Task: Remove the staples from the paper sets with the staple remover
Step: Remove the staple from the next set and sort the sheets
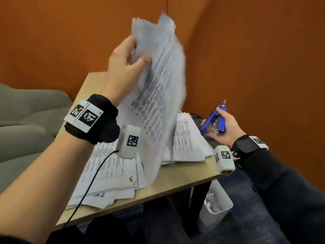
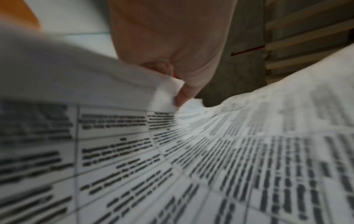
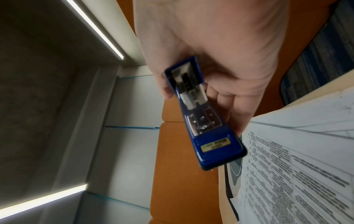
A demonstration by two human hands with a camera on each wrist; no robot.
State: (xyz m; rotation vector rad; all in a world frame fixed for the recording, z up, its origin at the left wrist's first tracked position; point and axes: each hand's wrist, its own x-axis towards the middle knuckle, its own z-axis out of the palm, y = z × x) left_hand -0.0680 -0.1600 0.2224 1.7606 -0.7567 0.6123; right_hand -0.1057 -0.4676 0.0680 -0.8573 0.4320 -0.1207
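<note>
My left hand (image 1: 130,57) holds a printed paper set (image 1: 158,88) up in the air above the table, pinching its top edge between thumb and fingers; the sheets hang down blurred. In the left wrist view the thumb (image 2: 184,94) presses a corner of the paper set (image 2: 191,159). My right hand (image 1: 223,124) grips the blue staple remover (image 1: 213,121) off the table's right end, its metal tip up. In the right wrist view the staple remover (image 3: 205,121) lies across my curled fingers (image 3: 229,103).
More paper sets lie in stacks (image 1: 109,171) (image 1: 184,140) on the small wooden table (image 1: 175,182). A white bin (image 1: 216,206) with scraps stands under its right end. Orange walls (image 1: 255,59) close the corner; a grey seat (image 1: 29,117) is at left.
</note>
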